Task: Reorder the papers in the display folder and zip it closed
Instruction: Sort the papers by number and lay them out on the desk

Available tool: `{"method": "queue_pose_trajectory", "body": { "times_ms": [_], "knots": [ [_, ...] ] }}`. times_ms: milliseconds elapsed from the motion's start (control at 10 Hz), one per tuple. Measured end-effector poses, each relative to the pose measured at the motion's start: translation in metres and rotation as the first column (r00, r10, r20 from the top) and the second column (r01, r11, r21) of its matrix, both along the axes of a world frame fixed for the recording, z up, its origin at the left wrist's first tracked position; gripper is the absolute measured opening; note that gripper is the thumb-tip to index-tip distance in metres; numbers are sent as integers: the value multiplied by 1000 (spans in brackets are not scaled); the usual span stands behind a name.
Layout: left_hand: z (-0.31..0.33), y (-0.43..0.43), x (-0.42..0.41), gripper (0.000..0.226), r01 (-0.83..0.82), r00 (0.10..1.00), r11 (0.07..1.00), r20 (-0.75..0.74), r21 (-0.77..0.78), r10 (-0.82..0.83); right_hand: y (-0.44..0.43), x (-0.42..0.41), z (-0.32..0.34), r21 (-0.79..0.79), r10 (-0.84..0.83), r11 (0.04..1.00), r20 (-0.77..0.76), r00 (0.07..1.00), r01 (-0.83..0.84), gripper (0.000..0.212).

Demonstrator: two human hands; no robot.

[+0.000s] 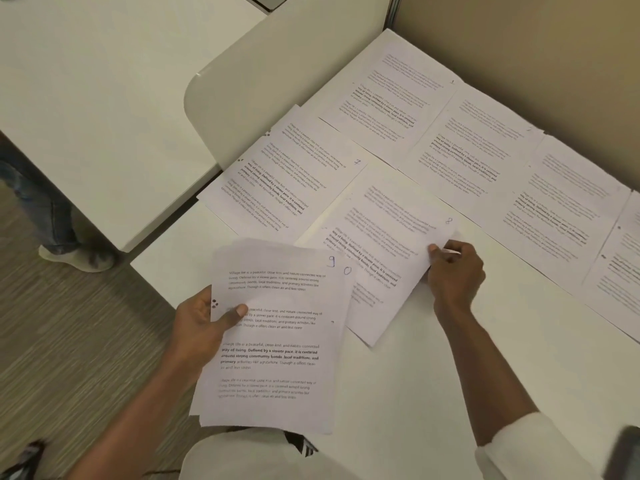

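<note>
left grip (199, 327) curls round the paper stack (273, 341), thumb on top | right grip (455, 271) pinches a corner of sheet 8 (381, 230) beside sheet 7 (284, 174) on the desk (450, 393), likely laying pages out by number | display folder not in view

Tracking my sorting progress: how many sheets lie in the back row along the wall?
4: the corner sheet, the second sheet beside it, the third sheet, and the fourth sheet cut by the right edge. More may lie beyond.
</note>
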State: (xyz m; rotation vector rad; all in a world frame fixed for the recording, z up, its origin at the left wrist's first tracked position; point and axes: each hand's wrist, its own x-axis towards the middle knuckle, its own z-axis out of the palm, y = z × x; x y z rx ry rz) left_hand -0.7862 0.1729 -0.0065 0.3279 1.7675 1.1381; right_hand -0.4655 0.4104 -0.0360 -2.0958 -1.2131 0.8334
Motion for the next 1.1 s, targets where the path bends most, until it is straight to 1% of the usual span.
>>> {"method": "queue_pose_trajectory", "body": {
  "times_ms": [100,200,300,400,500,600,800,900,1000,1100],
  "knots": [
    [3,2,6,36,50,999,999,-3,0,-50,-3,-4,7,12,19,1000,84,996,-20,43],
    [5,5,11,38,91,996,996,-1,0,-91,-15,-7,8,114,192,963,350,917,-245,68],
    [6,7,15,38,160,987,987,13,-5,-160,-28,-6,-3,98,474,827,408,780,-553,76],
    [9,8,18,37,209,978,978,25,2,-209,-38,-7,-17,-18,681,655,447,581,-755,87],
    [11,10,19,36,238,971,971,22,-1,-238,-42,-10,-24,-100,725,586,507,466,-804,90],
    [11,10,18,36,244,970,970,21,-9,-243,-44,-14,-23,-140,727,579,533,432,-803,90],
    [14,13,22,38,253,967,968,34,-9,-252,-46,-27,-17,-161,736,587,514,440,-793,93],
    [14,13,22,38,257,965,966,47,-4,-256,-45,-28,-18,-159,724,588,540,429,-793,91],
    [13,13,22,38,249,967,969,50,-6,-248,-45,-29,-20,-144,722,595,529,446,-791,91],
    [12,11,21,39,250,967,968,55,-11,-249,-45,-28,-21,-141,724,588,532,440,-797,91]
  ]
}}
